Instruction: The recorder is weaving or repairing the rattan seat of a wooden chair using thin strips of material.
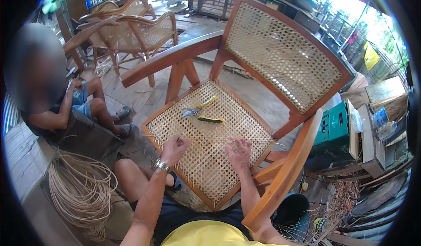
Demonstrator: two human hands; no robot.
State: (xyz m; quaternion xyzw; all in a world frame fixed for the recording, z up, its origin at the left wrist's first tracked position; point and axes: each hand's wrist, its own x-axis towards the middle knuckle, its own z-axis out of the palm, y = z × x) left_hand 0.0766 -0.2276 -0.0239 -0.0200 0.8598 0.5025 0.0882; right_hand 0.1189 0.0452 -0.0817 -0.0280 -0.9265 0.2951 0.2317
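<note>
Right hand [239,153] and left hand [174,148] on cane seat [206,158], cutters [201,113] well apart

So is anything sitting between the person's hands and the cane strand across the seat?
Nothing visible. The left hand pinches the cane strand and the right hand rests flat on the woven seat beside it. The yellow-handled pliers lie farther back on the seat, apart from both hands.

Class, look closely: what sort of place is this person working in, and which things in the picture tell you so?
Probably a furniture workshop for cane weaving. A wooden chair has a half-woven cane seat under both hands, a coil of cane strands lies on the floor, and more cane chairs stand behind.
</note>
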